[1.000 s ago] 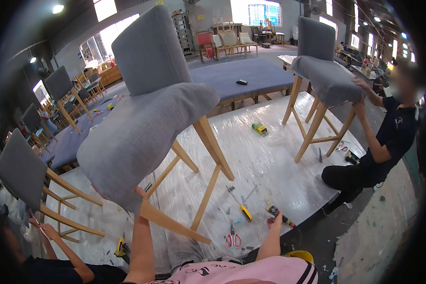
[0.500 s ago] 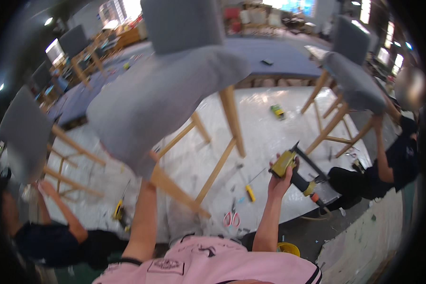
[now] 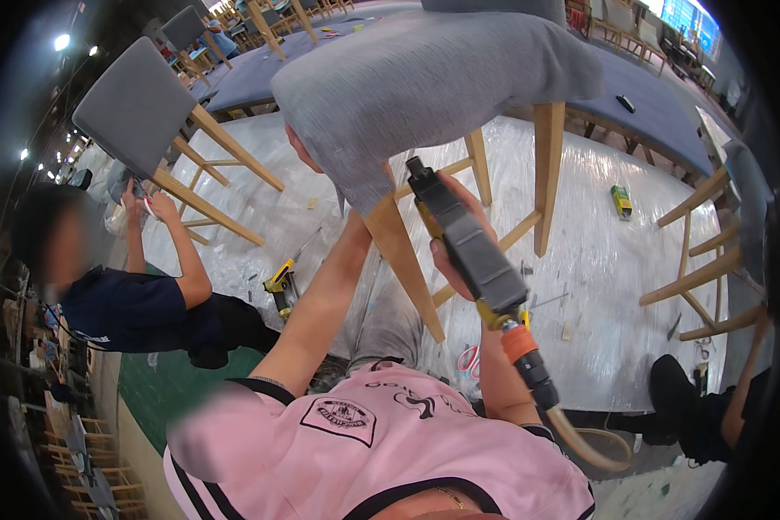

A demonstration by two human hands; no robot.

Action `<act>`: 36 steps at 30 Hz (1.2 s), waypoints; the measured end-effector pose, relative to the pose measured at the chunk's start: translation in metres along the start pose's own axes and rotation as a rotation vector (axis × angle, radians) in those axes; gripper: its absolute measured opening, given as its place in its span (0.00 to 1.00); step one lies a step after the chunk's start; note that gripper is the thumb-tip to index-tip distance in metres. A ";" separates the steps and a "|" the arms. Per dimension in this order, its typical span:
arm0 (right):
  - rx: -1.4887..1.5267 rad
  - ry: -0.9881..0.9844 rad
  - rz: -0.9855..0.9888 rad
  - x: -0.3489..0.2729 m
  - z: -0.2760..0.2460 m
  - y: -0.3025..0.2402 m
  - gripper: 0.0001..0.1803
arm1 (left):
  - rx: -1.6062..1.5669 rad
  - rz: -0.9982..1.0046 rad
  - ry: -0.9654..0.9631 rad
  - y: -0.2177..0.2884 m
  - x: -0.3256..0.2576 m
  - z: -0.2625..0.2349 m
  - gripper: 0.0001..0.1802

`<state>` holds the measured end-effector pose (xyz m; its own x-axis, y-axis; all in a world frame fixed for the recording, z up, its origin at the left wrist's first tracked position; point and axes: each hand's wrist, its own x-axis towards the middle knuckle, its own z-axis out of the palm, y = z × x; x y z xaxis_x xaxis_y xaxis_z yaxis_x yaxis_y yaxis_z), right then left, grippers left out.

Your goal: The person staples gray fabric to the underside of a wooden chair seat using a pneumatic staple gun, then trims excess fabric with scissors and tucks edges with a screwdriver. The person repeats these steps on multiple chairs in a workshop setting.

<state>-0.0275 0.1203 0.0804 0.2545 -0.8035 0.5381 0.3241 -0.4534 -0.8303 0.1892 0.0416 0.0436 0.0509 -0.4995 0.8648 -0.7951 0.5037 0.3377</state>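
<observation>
Left hand (image 3: 302,151) gripped a grey fabric chair with pale wooden legs (image 3: 433,78) by its seat edge, over the clear-plastic-covered platform (image 3: 585,277). Right hand (image 3: 471,204) clasped a black-and-yellow air stapler (image 3: 472,247), nose just beside the front leg. Green-and-yellow box (image 3: 621,202) lay farther right.

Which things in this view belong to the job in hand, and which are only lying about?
In the job, it seems:
grey chair, left grip at its seat
hose-fed tool, in the right grip

Lying about:
red-handled scissors
yellow-green box
yellow-and-black tool
black object on the blue platform
</observation>
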 end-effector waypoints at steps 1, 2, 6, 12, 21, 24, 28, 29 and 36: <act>-0.005 -0.051 -0.076 0.002 -0.001 0.010 0.26 | 0.003 -0.003 -0.003 0.000 0.000 0.001 0.39; -0.005 -0.102 -0.153 0.007 -0.002 0.021 0.26 | 0.001 -0.003 -0.003 -0.001 0.002 0.002 0.39; -0.021 -0.041 0.045 0.014 0.014 -0.007 0.24 | -0.008 -0.010 -0.009 -0.001 0.001 0.008 0.39; 0.034 -0.108 0.010 0.012 0.008 0.006 0.27 | 0.003 -0.012 -0.006 -0.002 0.000 0.006 0.39; -0.152 -0.029 -0.308 0.010 0.009 0.022 0.23 | 0.018 -0.019 -0.028 0.000 -0.008 0.002 0.40; -0.294 -0.109 -0.136 0.005 -0.019 0.038 0.20 | 0.056 0.031 -0.002 0.003 0.004 -0.002 0.40; -0.332 -0.117 0.041 0.004 -0.027 0.041 0.26 | 0.170 0.161 0.188 -0.002 0.037 -0.011 0.40; -0.307 -0.094 0.024 0.003 -0.025 0.029 0.28 | 0.159 0.136 0.239 -0.005 0.041 -0.017 0.40; -0.256 0.562 0.185 -0.140 -0.095 0.093 0.36 | -0.751 -0.598 0.418 0.023 0.011 -0.053 0.37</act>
<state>-0.1192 0.1544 -0.0858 -0.2529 -0.9254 0.2823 0.0755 -0.3098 -0.9478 0.2034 0.0852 0.0803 0.6307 -0.6005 0.4916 0.0015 0.6344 0.7730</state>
